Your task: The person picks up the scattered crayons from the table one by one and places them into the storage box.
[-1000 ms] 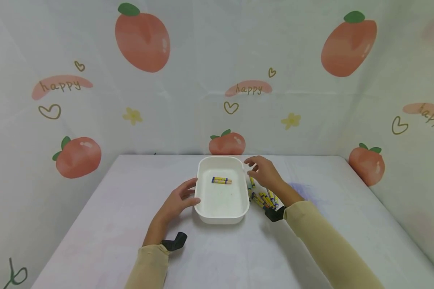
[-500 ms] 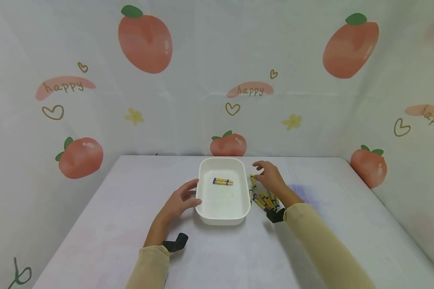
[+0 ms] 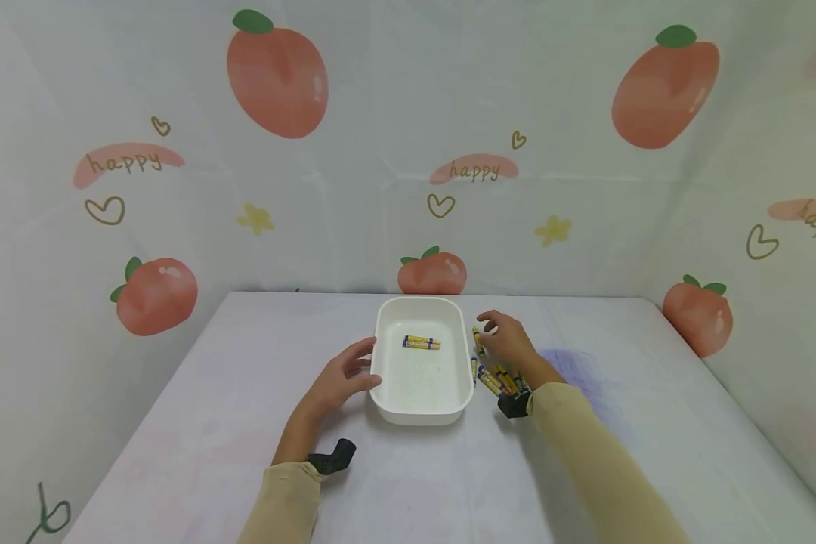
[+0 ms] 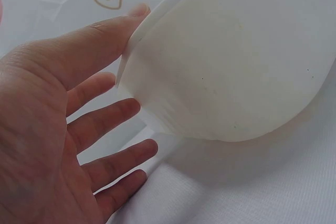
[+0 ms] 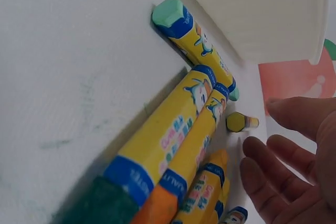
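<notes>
A white plastic tray (image 3: 421, 417) stands mid-table with a couple of yellow-wrapped crayons (image 3: 421, 343) lying on its floor. My left hand (image 3: 336, 381) touches the tray's left side; in the left wrist view its thumb (image 4: 105, 38) lies at the rim and its spread fingers (image 4: 107, 121) are by the outer wall. Right of the tray, my right hand (image 3: 510, 344) hovers loosely bent beside a loose crayon (image 3: 478, 341), holding nothing. The right wrist view shows a mint green crayon (image 5: 202, 45), a dark green one (image 5: 163, 135) and a yellow one (image 5: 235, 122) near my fingertips.
Several more crayons (image 3: 495, 381) lie in a bunch under my right wrist, close to the tray's right wall. A purple stain (image 3: 571, 370) marks the white table cover. Behind the table hangs a fruit-printed backdrop (image 3: 353, 189).
My right hand has moved from above the tray's right rim, right and slightly down, to beside the loose crayon. The left hand stays at the tray's side.
</notes>
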### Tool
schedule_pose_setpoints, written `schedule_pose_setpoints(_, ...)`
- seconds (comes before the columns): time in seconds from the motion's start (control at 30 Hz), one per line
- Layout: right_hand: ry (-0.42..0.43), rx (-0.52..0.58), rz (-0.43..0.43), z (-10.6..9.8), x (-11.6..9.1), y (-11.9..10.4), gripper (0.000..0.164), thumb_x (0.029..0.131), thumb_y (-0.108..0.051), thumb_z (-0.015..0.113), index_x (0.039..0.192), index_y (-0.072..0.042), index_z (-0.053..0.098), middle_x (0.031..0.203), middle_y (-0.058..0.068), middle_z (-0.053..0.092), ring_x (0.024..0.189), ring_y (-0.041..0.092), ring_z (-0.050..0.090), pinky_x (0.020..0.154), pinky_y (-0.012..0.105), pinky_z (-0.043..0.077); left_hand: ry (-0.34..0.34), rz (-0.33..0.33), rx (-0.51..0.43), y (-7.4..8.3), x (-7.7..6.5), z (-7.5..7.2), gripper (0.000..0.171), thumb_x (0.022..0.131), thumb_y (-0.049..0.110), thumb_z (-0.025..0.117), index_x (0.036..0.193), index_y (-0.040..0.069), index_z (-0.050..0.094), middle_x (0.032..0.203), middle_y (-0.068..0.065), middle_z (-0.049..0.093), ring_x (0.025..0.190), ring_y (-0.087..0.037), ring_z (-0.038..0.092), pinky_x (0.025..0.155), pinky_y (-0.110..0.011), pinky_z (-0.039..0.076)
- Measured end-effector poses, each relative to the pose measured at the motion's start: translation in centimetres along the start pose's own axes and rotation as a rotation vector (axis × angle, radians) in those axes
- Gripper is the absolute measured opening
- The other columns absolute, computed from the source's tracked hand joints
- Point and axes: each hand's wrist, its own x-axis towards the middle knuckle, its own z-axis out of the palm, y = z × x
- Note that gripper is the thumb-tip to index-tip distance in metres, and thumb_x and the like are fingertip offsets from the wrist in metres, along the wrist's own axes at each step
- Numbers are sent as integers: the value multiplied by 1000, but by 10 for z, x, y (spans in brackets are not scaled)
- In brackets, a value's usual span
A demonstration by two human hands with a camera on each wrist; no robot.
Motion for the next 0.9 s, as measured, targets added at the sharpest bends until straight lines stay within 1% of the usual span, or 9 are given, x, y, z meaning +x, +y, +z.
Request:
schedule_pose_setpoints(0.2, -55, 5, 70, 3, 1, -6, 49, 89, -14, 69, 134, -4, 52, 109, 17, 62, 92, 30, 62, 77, 43, 55, -19, 0, 19, 32, -13, -1, 73, 85, 17, 74, 148, 5, 39, 146, -20, 43, 129, -41, 44, 104, -56, 36)
schedule_pose_setpoints(0.27, -68, -7, 93, 4, 3, -7, 51, 89, -15, 70, 135, -5, 50, 108, 17, 63, 91, 29, 63, 78, 42, 55, -19, -1, 23, 32, -14, -1, 73, 85, 18, 75, 148, 6, 39, 146, -19, 43, 129, -41, 45, 104, -56, 37)
schedule_pose_setpoints(0.37, -76, -24, 101, 7, 5, -6, 55, 88, -16, 72, 137, -4, 49, 104, 16, 64, 89, 28, 64, 78, 42, 55, -21, 1, 24, 32, -14, -1, 73, 85, 18, 74, 148, 6, 39, 146, -19, 43, 129, -40, 45, 104, -56, 37)
schedule_pose_setpoints(0.5, -76, -58, 87, 9, 6, -5, 57, 85, -14, 73, 136, -3, 50, 98, 14, 66, 85, 26, 63, 77, 42, 55, -26, 5, 28, 32, -14, -1, 73, 85, 19, 74, 148, 5, 39, 146, -19, 43, 129, -39, 45, 104, -56, 37)
schedule_pose_setpoints(0.6, -75, -71, 75, 9, 6, -6, 56, 85, -12, 72, 135, -3, 51, 97, 14, 65, 85, 26, 63, 76, 42, 54, -27, 10, 30, 33, -14, -1, 73, 85, 20, 74, 148, 4, 39, 146, -21, 43, 128, -39, 46, 104, -56, 37)
schedule_pose_setpoints(0.7, -86, -62, 69, 7, 4, -8, 55, 85, -9, 71, 136, -4, 50, 98, 14, 65, 86, 26, 64, 76, 41, 55, -29, 12, 30, 34, -15, -2, 74, 86, 20, 74, 148, 4, 38, 147, -22, 42, 128, -40, 46, 103, -56, 38)
schedule_pose_setpoints(0.83, -106, -24, 64, 3, 0, -10, 54, 85, -5, 67, 137, -3, 49, 98, 14, 65, 85, 26, 64, 73, 40, 56, -26, 9, 34, 35, -16, -1, 74, 86, 21, 74, 148, 3, 38, 147, -22, 42, 128, -40, 46, 103, -56, 38)
schedule_pose_setpoints(0.9, -104, -15, 48, 1, -2, -11, 53, 86, -4, 64, 136, -2, 49, 98, 15, 65, 84, 26, 64, 72, 39, 56, -22, 6, 35, 36, -16, -1, 74, 86, 21, 74, 148, 4, 38, 147, -21, 42, 129, -40, 45, 102, -57, 38)
